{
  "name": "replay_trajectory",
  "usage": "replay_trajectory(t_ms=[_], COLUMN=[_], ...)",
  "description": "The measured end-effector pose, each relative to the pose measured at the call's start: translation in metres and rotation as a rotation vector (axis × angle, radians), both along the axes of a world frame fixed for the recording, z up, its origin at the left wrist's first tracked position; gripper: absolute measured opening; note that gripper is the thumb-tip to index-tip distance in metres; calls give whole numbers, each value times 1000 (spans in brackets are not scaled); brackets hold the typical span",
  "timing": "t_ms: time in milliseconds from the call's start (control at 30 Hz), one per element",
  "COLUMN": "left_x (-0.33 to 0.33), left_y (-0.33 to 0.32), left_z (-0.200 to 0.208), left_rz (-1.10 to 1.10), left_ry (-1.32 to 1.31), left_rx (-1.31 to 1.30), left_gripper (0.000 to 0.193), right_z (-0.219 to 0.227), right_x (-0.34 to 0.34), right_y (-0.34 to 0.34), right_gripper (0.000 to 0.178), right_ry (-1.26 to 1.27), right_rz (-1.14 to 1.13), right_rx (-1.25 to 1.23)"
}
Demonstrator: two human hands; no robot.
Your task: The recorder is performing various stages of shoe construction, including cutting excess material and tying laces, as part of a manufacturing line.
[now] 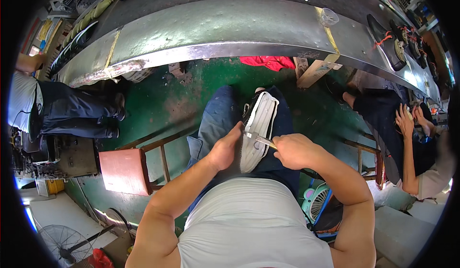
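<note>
An upturned shoe (259, 117) with a white underside and a dark upper rests across my thighs, its far end pointing toward the bench. My left hand (225, 148) grips the shoe's left side, and its fingers are partly hidden beneath it. In my right hand (293, 150) is a small hammer (257, 137), held by the handle. The hammer's metal head lies over the middle of the shoe's underside, close to my left thumb; whether it touches cannot be told.
A metal-edged workbench (201, 26) curves across in front, with dark shoes (390, 45) at its right and a clear cup (328, 17). A red stool (125, 171) stands left, a small green fan (316, 202) at my right. People sit or stand on both sides.
</note>
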State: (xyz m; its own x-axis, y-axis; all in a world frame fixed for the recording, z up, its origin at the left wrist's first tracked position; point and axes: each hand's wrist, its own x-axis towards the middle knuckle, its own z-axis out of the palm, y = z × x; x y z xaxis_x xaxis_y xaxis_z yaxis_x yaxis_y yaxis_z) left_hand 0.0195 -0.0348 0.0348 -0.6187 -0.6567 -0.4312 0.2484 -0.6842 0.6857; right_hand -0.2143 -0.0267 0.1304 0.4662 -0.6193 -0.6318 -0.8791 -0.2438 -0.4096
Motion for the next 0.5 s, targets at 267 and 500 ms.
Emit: replay_trajectory(t_ms=[267,500], left_x=[-22,-18], left_y=[-12,-5], left_z=[-33,-22], left_rz=[348,226], left_ry=[-676,-894], left_rx=[-68,-570], left_gripper=[59,48], right_z=[-69,-53], right_x=[19,-8], right_y=[44,-3], right_gripper=[32,40], right_ry=[-415,-187], right_rz=[-468,-199], right_rx=[-152,-689])
